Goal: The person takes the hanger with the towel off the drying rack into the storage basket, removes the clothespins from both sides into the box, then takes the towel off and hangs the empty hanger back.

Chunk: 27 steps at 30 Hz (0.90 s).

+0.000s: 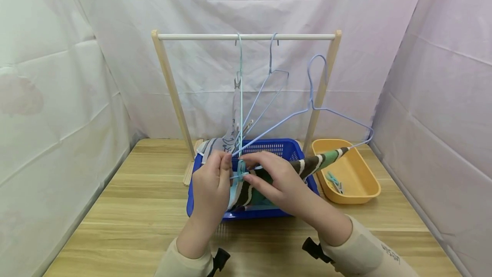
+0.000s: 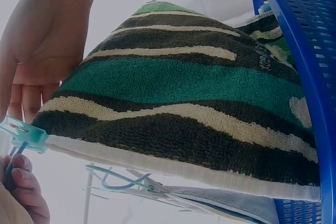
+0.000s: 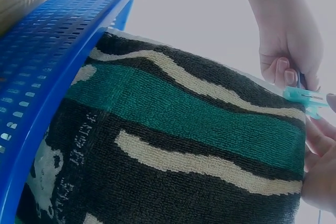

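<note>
A light-blue wire hanger [image 1: 285, 119] is held at its lower left end by my left hand [image 1: 211, 183], fingers curled round the wire. On that same end sits a teal clothespin [image 1: 241, 170], which my right hand [image 1: 280, 178] pinches between thumb and fingers. The clothespin [image 2: 26, 136] is at the corner of a striped towel [image 2: 184, 82] in green, dark brown and cream. From the hanger's bottom bar the towel [image 3: 199, 124] drapes down into the blue basket [image 3: 100, 30]. Part of the clothespin is hidden by my fingers in the head view.
Behind my hands stands a wooden rack with a white rail [image 1: 200, 36]. Two hangers hang there, and a grey patterned cloth [image 1: 224, 142] is clipped nearby. At the right, a yellow tray [image 1: 365, 174] contains teal clothespins [image 1: 333, 181]. White curtains surround the wooden table [image 1: 127, 208].
</note>
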Available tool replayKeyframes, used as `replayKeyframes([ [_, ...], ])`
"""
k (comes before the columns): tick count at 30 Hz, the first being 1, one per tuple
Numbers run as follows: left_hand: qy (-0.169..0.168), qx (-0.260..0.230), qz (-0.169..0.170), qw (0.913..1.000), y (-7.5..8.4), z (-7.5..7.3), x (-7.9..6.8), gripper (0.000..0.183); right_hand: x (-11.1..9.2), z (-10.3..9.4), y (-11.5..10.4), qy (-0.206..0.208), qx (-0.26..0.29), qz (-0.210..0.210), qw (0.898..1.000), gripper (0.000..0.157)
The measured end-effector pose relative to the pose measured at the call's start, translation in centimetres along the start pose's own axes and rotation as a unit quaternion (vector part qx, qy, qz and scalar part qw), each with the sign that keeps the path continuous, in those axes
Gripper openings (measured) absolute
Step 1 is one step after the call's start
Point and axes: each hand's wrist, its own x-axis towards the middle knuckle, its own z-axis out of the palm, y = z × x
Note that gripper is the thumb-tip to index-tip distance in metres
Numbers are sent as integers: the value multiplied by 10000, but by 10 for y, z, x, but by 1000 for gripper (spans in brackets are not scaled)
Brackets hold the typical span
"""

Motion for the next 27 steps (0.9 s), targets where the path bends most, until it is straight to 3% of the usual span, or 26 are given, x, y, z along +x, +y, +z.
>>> replayKeyframes([
  [13,-90,96,224,9997,1,1,-1,40,1,-6,-1,-384,361,325,9981,33],
  [27,-152,21,261,9995,0,2,-1,38,1,-8,4,-172,834,517,9950,27],
])
